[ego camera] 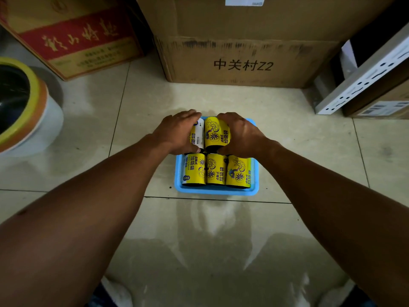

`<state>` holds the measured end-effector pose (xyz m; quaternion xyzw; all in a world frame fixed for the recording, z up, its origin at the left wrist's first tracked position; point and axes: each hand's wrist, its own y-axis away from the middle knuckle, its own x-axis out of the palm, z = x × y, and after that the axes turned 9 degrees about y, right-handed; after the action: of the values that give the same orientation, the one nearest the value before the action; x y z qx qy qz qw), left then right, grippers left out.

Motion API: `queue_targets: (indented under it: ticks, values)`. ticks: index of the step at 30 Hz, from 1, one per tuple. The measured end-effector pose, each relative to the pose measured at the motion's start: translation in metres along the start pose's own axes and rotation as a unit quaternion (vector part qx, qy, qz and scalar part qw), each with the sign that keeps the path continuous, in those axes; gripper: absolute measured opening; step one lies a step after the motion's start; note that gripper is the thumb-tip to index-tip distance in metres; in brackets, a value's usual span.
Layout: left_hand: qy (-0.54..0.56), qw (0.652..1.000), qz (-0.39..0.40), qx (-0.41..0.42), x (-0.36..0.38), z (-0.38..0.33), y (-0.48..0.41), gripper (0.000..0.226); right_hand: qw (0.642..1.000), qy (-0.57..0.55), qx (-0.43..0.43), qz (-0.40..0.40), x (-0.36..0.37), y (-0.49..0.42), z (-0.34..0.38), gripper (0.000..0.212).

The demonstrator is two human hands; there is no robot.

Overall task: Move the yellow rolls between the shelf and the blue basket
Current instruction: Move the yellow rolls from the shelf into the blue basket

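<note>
At the far left a round bin (20,103) with a yellow and orange rim stands on the tiled floor (309,165), and behind it a red-printed carton (75,38) leans beside a big brown cardboard box (243,47). In the middle of the floor, just in front of that box, sits the blue basket (215,191), holding yellow rolls laid on their sides in two rows. The left hand (177,132) is curled over the far-left roll (197,136), whose white label side faces up, with the fingers over its far end and the thumb at its near end. Just beside it, touching, the right hand (241,135) is wrapped the same way around the far-right roll (215,132). Both hands look closed on their rolls, though whether the rolls are lifted or resting in the basket cannot be told. In the near row three more rolls (215,171) lie side by side, untouched and packed wall to wall. At the right edge a white perforated shelf rail (365,78) slants up, with a labelled box (385,105) under it. No roll shows on the shelf here. Judging by the grip, the step in hand is either picking the two far rolls out of the basket or seating them there; I cannot say which. If it is a pick, the next move calls for a straight lift so the near row is not dragged, then a swing right toward the shelf.
</note>
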<state>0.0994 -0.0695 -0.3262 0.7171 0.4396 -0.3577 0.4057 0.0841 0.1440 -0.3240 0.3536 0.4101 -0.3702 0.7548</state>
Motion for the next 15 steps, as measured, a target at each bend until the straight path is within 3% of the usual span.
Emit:
queue_targets:
  ticks: [5, 15]
  values:
    - [-0.002, 1.000, -0.001, -0.007, -0.0015, 0.0006, 0.0036, 0.113, 1.000, -0.001, 0.020, 0.015, 0.0026, 0.0044, -0.0047, 0.116]
    - [-0.011, 1.000, 0.004, -0.008, -0.0009, -0.0007, 0.0043, 0.097, 1.000, 0.010, 0.016, 0.003, 0.0002, 0.0018, -0.0073, 0.092]
